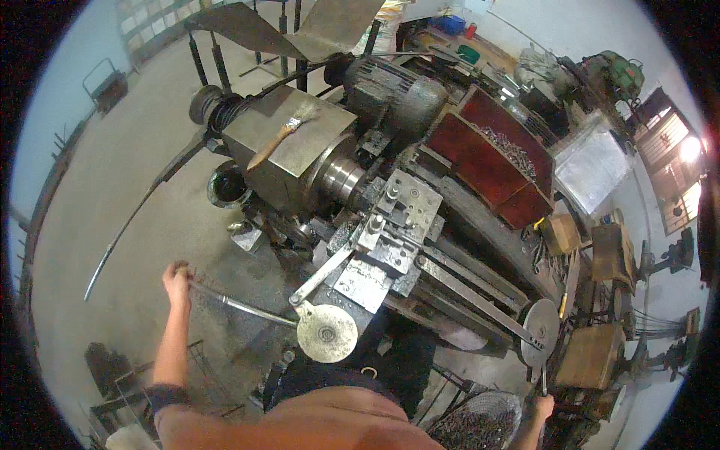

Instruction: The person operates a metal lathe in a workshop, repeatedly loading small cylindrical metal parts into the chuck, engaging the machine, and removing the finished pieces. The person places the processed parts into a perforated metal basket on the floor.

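Observation:
My left hand (178, 285) is closed around the end of a long metal lever (259, 310) at the left. That lever runs to a round metal disc (327, 333) in front of my body. On the right, my right hand (541, 409) grips a short lever (544, 381) below a second disc (540, 331). Flat link bars join both discs to the bolted tool slide (405, 206) of a small lathe. Its shiny spindle (341, 180) sticks out of the headstock (289, 127) beside the slide. What the spindle holds is hard to make out.
A wooden-handled brush (283, 136) lies on the headstock, with a motor (397, 94) behind it. Dark red trays (480, 165) hold small metal parts. A basket of dark parts (476, 421) stands near my right arm. A long curved bar (142, 206) juts out left.

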{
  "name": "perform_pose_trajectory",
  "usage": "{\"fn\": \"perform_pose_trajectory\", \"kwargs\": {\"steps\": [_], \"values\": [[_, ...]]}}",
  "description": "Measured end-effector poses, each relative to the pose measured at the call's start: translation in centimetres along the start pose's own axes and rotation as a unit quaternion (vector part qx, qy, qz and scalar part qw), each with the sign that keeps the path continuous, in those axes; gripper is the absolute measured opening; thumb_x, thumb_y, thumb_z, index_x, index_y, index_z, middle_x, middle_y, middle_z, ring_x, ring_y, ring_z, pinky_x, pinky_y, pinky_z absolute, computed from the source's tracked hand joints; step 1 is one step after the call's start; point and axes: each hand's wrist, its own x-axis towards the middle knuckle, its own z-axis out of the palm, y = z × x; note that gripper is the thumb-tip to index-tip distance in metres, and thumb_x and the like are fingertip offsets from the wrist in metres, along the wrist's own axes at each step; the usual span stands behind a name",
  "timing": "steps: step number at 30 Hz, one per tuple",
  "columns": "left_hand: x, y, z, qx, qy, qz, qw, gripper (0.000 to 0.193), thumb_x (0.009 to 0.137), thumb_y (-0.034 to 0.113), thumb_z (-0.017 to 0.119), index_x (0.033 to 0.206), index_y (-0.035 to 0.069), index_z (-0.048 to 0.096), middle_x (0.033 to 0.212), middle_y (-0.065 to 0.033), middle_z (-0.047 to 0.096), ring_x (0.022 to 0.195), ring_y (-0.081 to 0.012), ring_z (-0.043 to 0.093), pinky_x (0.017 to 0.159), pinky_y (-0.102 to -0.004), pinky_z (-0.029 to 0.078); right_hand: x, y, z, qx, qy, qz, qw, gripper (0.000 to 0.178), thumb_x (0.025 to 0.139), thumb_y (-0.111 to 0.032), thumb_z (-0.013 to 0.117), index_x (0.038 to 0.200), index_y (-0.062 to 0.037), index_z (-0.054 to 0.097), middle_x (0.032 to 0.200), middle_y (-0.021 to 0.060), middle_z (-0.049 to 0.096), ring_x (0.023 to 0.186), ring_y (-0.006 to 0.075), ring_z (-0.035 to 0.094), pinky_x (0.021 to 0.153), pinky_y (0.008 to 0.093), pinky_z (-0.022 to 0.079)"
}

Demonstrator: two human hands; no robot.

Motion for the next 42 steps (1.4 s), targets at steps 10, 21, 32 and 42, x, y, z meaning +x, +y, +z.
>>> {"fn": "perform_pose_trajectory", "kwargs": {"steps": [10, 21, 32, 42], "values": [[-2.1, -1.7, -1.4, -0.102, 0.096, -0.018, 0.990, 0.024, 0.076, -0.002, 0.041, 0.095, -0.003, 0.055, 0.071, -0.0098, 0.056, 0.053, -0.0182, 0.056, 0.054, -0.0288, 0.047, -8.4, -3.9, -2.3, 0.012, -0.024, 0.031, 0.999, 0.028, 0.072, -0.029, 0.061, 0.078, -0.0021, 0.066, 0.073, 0.0188, 0.063, 0.070, 0.0340, 0.061, 0.061, 0.0465, 0.045], [-0.7, -0.7, 0.0, -0.124, 0.083, -0.018, 0.989, 0.025, 0.077, -0.003, 0.040, 0.097, -0.003, 0.054, 0.074, -0.0104, 0.054, 0.055, -0.0171, 0.054, 0.055, -0.0275, 0.048, -10.4, -4.3, -2.9, 0.094, -0.033, -0.018, 0.995, 0.025, 0.072, -0.030, 0.060, 0.071, -0.0049, 0.064, 0.067, 0.0150, 0.061, 0.060, 0.0337, 0.054, 0.055, 0.0448, 0.041], [-0.7, -0.5, -0.2, -0.107, 0.066, -0.022, 0.992, 0.024, 0.077, -0.005, 0.039, 0.095, -0.003, 0.055, 0.071, -0.0094, 0.055, 0.053, -0.0176, 0.056, 0.054, -0.0277, 0.047, -3.7, -0.5, 1.6, -0.006, 0.068, 0.049, 0.996, 0.040, 0.065, -0.035, 0.069, 0.077, 0.0020, 0.061, 0.075, 0.0219, 0.063, 0.071, 0.0395, 0.062, 0.065, 0.0461, 0.049], [-0.3, -0.9, 0.3, -0.115, 0.076, -0.012, 0.990, 0.022, 0.077, -0.002, 0.041, 0.094, -0.003, 0.055, 0.069, -0.0086, 0.054, 0.053, -0.0173, 0.055, 0.052, -0.0274, 0.045, -1.5, 2.4, 4.0, -0.004, 0.092, 0.009, 0.996, 0.042, 0.063, -0.038, 0.070, 0.071, 0.0014, 0.059, 0.071, 0.0203, 0.062, 0.069, 0.0394, 0.061, 0.061, 0.0477, 0.047]]}}
